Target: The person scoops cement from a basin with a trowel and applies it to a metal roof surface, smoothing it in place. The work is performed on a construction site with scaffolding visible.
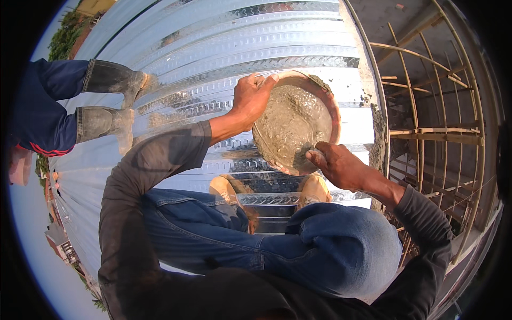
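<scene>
A round bucket (335, 114) full of wet grey mortar (293, 122) stands on the ribbed metal sheeting in front of me. My left hand (252, 101) is closed on the bucket's far left rim, beside its thin wire handle. At the near right side, my right hand (338, 164) is closed just over the mortar's edge. Its fingers hide most of whatever they grip; a small grey bit shows by the thumb. Mortar is smeared on the rim.
My boots (313, 189) are on the shiny ribbed sheeting (213, 58) just below the bucket. Another person in dirty rubber boots (109, 124) stands at the left. Along the right runs the mortar-spattered edge (377, 133), with a drop beyond it and bamboo scaffolding (434, 133).
</scene>
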Demonstrator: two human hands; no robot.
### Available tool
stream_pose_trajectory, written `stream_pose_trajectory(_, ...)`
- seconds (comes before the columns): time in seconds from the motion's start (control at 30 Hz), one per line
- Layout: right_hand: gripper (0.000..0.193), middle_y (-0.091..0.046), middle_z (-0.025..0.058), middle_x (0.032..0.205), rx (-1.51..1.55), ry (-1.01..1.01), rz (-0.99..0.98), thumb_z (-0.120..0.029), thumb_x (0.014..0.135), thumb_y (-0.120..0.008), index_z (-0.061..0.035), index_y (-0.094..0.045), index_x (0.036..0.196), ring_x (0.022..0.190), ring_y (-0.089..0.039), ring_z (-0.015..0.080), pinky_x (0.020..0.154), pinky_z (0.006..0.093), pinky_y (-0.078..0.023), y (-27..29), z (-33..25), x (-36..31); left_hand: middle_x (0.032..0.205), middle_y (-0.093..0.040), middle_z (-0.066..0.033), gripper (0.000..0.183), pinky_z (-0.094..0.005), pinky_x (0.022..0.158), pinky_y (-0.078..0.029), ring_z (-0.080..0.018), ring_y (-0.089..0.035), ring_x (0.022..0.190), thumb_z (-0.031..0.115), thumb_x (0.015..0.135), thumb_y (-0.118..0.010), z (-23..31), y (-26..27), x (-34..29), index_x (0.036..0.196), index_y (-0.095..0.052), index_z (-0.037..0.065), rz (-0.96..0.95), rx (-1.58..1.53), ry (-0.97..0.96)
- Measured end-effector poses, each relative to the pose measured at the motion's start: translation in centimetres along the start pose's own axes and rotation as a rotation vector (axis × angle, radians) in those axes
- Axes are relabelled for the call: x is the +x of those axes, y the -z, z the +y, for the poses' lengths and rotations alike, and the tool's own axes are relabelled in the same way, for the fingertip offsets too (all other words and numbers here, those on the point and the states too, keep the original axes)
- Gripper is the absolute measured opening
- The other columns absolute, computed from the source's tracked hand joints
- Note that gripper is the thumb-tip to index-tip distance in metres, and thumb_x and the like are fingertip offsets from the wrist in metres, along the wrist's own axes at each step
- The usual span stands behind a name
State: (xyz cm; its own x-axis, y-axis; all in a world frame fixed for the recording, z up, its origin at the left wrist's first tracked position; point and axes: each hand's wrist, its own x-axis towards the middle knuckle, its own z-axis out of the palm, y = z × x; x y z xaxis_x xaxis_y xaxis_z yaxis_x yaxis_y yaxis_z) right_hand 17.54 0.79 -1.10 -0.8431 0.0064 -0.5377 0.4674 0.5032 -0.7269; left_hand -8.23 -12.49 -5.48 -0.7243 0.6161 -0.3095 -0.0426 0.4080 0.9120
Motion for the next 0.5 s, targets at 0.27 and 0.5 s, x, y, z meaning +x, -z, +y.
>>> stream_pose_trajectory(0.27,0.046,-0.073,0.0234,0.085,-0.079,-0.041,0.077,-0.04,0.117,-0.054,0.0033,-0.066,0.127,0.077,-0.073,0.0383,0.076,0.0528,-0.058,0.1,-1.4,-3.9,0.105,-0.073,-0.013,0.05,-0.0361,0.072,-0.061,-0.0165,-0.07,0.086,0.038,0.103,-0.078,0.3,-0.3,0.7,0.123,-0.067,-0.006,-0.076,-0.009,0.065)
stream_pose_trajectory(0.5,0.034,-0.063,0.0064,0.093,-0.79,0.157,0.473,-0.031,0.104,-0.072,-0.0079,-0.067,0.128,0.081,-0.068,0.0241,0.068,0.0436,-0.058,-0.7,-2.0,-4.2,0.107,-0.073,-0.0096,0.044,-0.0341,0.075,-0.06,-0.0136,-0.069,0.09,0.037,0.107,-0.074,-2.0,3.2,1.2,0.12,-0.07,-0.005,-0.056,-0.041,0.15)
